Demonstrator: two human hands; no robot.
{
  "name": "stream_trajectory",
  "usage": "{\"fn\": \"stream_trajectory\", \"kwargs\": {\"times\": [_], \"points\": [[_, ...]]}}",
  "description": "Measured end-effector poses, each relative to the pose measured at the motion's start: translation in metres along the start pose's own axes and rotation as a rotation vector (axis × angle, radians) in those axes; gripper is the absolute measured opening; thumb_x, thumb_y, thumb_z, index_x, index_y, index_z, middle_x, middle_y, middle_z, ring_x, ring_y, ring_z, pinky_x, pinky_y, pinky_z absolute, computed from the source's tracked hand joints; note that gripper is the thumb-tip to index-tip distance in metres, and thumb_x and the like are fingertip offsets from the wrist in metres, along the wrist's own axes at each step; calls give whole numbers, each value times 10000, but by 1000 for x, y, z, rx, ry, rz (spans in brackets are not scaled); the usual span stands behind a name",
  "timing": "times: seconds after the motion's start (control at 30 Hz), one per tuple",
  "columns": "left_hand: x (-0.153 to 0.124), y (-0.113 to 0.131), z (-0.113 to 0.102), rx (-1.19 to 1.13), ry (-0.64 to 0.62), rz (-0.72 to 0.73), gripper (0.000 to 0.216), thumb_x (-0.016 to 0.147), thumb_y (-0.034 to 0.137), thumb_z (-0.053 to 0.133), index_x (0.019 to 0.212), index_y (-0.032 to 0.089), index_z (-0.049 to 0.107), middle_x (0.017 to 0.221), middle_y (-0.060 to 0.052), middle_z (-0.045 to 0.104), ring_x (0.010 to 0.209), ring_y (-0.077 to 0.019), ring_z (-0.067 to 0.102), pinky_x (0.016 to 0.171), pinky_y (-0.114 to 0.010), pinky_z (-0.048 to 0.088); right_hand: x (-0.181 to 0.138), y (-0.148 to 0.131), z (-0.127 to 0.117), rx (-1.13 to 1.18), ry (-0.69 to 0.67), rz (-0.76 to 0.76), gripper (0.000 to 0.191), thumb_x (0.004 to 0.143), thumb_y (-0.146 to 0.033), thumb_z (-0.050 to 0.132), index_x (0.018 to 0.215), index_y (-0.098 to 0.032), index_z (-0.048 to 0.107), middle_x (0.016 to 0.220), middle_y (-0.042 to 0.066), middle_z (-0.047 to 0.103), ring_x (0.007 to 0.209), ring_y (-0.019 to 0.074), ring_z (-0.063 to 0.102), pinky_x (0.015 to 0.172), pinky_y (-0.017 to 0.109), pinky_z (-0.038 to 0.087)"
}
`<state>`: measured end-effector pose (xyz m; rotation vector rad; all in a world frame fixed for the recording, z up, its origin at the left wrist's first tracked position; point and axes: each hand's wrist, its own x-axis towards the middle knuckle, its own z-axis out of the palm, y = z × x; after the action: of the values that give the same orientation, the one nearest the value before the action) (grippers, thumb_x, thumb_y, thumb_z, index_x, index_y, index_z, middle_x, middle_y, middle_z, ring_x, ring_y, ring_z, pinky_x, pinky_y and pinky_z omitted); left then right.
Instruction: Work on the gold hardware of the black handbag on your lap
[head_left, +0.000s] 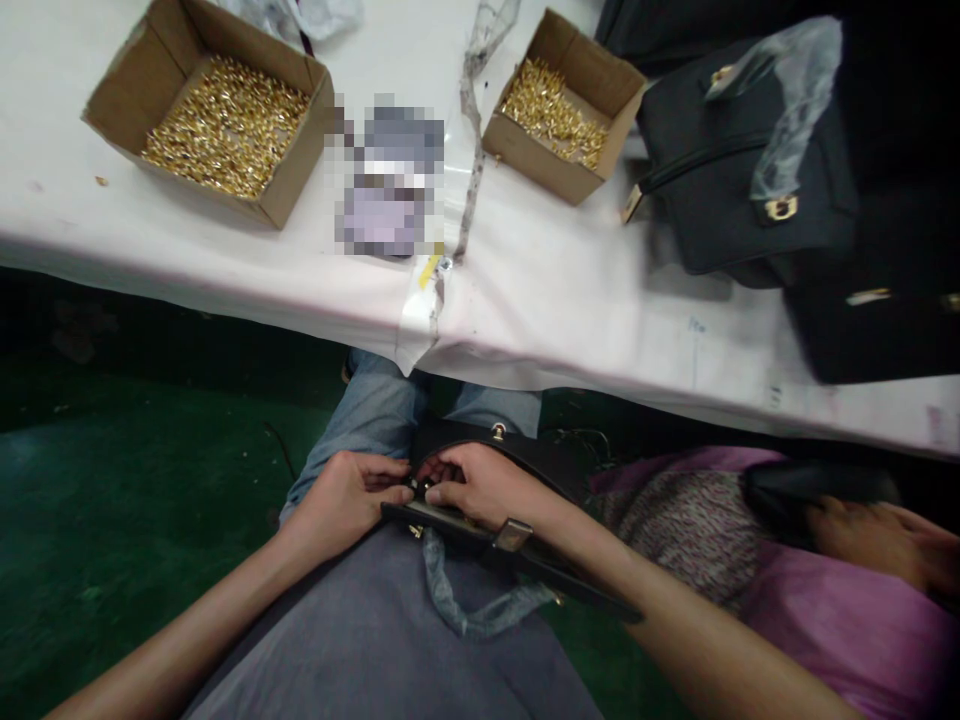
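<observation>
A black handbag (525, 465) lies on my lap below the table edge, with a gold stud (497, 432) on its top and a plastic-wrapped strap (457, 600) hanging from it. My left hand (349, 500) is closed, its fingers pinching at the bag's near edge. My right hand (484, 485) is closed too, fingertips meeting the left hand's over a small gold fitting (421, 488) on the bag. What the fingers pinch is too small to name.
On the white table (562, 300) stand two cardboard boxes of small gold parts, a large box (214, 110) at the left and a small box (562, 105) in the middle. Black handbags (742, 170) lie at the right. Another person in pink (825, 600) sits at my right.
</observation>
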<state>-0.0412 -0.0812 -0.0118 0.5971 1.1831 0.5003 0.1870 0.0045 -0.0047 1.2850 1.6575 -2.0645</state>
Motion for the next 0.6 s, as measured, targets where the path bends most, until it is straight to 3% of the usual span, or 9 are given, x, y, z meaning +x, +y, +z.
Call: {"fn": "stream_trajectory", "kwargs": {"times": [0.2,0.3,0.47,0.6], "points": [[-1,-2,1,-55,-60,34,355,955,251,785,1303,206,830,1212,-70,828,1153,-287,772,971,-338,591,-10,3,14,-29,123,-9,159,910,-159,758,1005,-254,844,1046,1,827,1005,217,743,900,305,511],[0,0,2,-36,-89,46,378,979,254,762,1354,231,809,1267,-57,819,1192,-289,765,1032,-361,595,-19,-2,17,-147,152,-39,174,924,-104,721,960,-243,820,1013,13,816,981,218,743,878,300,503],[3,-4,1,16,-66,63,412,977,288,799,1387,265,789,1318,-41,806,1265,-306,747,1129,-416,587,-37,-2,19,-277,211,-272,197,1017,-62,627,1047,-208,755,995,42,796,967,215,729,909,308,500],[4,-5,0,75,-59,59,410,973,343,825,1376,275,797,1342,-45,796,1294,-316,734,1178,-438,559,-45,2,23,-139,286,-224,169,1061,-114,622,1080,-220,752,1023,22,795,965,192,737,886,284,506]]}}
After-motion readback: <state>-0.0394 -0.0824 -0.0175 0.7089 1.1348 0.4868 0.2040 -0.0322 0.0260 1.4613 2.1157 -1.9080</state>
